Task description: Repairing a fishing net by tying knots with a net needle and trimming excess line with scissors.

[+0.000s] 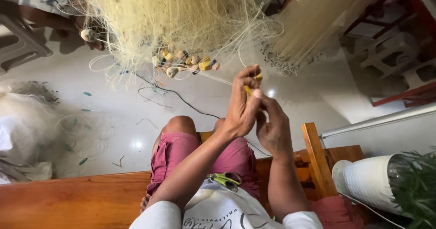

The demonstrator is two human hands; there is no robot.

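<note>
1. The yellow netting needle sits pinched at chest height in front of you, just above your knees, with only its yellow tip and edge showing past your fingers. A thin pale line runs from it up and left toward the net.
2. Your left hand is closed narrowly around the needle, thumb pressed against the fingers. Your right hand touches it from the right, fingertips closed on the same spot; whether it grips the needle itself or only the line, I cannot tell.
3. Far and left of your hands hangs the pale yellow fishing net, bunched thick, with a cluster of small floats at its lower edge.
4. Loose loops of line trail from the net across the white floor. They could catch on the floats or on each other if you pull hard, and a snagged strand might tighten into a knot.
5. The line at your fingertips is fine and hard to see against the bright floor; you may pick up the wrong strand.
6. Green-handled scissors rest on your lap, near you. They could slide off if you shift your legs on the wooden bench.
7. Another person's hand works at the far left edge of the net; a tug from there could jerk your line.
</note>
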